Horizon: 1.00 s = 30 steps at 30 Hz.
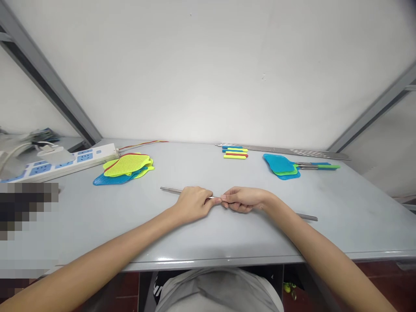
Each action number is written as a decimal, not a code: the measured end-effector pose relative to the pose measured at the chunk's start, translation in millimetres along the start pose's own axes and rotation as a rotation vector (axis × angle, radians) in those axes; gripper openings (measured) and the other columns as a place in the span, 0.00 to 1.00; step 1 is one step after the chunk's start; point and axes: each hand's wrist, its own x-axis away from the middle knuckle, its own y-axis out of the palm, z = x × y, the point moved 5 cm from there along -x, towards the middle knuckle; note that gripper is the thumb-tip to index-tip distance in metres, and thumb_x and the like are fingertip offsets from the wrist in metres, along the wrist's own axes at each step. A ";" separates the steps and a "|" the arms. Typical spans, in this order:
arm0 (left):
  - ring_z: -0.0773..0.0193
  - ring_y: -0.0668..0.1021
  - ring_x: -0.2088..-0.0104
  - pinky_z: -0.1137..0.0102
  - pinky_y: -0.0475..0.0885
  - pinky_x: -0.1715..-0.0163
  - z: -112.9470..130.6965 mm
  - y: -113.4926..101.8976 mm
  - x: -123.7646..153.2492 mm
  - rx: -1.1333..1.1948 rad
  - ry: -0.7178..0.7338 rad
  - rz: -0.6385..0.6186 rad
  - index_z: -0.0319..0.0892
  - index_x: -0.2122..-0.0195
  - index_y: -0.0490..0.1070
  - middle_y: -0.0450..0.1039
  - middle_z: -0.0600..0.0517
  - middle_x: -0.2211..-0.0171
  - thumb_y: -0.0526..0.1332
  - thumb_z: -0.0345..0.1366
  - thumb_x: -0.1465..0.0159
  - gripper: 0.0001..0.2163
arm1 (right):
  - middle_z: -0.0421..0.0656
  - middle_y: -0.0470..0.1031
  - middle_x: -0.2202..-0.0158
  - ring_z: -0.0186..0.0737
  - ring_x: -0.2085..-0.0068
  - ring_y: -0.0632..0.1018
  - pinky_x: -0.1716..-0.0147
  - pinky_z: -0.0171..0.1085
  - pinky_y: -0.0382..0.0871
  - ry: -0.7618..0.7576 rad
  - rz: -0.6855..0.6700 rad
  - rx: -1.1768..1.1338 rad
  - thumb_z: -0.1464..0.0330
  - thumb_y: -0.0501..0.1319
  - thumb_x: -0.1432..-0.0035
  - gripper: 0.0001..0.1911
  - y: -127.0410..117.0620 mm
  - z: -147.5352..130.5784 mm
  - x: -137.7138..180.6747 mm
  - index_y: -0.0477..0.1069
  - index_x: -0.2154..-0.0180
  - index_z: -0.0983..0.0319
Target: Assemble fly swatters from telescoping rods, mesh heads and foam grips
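Thin metal rods (170,190) lie slantwise across the grey table, under and between my two hands; whether they are one bundle or separate pieces is hidden. My left hand (194,203) is closed around them near the middle, thumb pointing right. Close against its thumb, my right hand (240,199) pinches the metal with curled fingers. Past the right wrist another end of metal rod (308,216) shows. Beyond the hands lie several coloured plastic handle sleeves (235,157). Fly swatters with blue and green heads (281,164) are stacked to the right.
Loose yellow and blue swatter heads (128,165) are piled at left, in front of a white power strip (97,154) with a plug and cables. Long metal rods (292,151) run along the back wall (208,78). The table's front edge (211,262) is close to my body.
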 end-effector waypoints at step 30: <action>0.61 0.73 0.77 0.71 0.53 0.81 8.8 2.9 3.4 -0.043 0.030 -0.062 0.40 0.78 0.66 0.72 0.49 0.78 0.41 0.44 0.40 0.20 | 0.30 0.44 0.86 0.22 0.88 0.46 0.94 0.22 0.39 0.065 -0.033 -0.001 0.60 0.50 0.46 0.13 5.1 1.2 -1.2 0.58 0.74 0.63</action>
